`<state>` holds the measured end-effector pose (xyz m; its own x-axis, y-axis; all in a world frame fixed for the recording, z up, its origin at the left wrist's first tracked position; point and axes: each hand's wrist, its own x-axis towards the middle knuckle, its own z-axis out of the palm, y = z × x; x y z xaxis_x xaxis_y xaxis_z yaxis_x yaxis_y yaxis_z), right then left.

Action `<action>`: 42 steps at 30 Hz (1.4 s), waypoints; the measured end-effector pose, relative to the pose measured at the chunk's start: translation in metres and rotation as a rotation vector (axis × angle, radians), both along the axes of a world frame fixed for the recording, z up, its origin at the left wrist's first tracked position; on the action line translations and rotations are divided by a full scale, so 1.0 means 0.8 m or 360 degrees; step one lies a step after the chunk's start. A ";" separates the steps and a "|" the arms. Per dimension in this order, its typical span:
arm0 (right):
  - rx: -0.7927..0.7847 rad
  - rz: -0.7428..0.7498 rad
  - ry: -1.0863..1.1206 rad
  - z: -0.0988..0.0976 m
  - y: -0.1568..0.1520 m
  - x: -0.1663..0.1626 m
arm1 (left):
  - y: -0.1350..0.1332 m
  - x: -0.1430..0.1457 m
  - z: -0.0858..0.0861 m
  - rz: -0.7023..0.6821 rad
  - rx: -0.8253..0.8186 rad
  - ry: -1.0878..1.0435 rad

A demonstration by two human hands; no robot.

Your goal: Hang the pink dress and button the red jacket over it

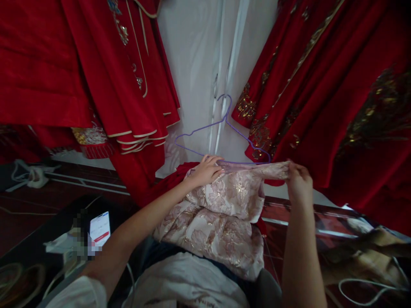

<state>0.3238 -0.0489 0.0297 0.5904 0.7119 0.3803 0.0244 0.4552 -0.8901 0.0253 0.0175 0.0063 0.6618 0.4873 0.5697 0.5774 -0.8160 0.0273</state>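
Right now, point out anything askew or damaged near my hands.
The purple hanger looks askew above the pale garment: in the picture, its right end sits lower than its left. No clear damage or spill shows.

Lap (162, 249) carries a pink-and-gold floral brocade garment (221, 233), bunched in folds. Black surface (28, 248) at left, table or bench: smartphone (102, 226), screen lit, white item (59, 243) beside it, too blurred to identify.

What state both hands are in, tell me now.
Left hand: lying on the floral fabric; whether it grips cannot be told.
Right hand: closed, holding one end of the floral fabric.
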 end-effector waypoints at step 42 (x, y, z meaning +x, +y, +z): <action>-0.0076 -0.0209 -0.1405 0.097 0.035 -0.048 | 0.014 -0.110 0.079 0.0011 -0.0443 -0.0955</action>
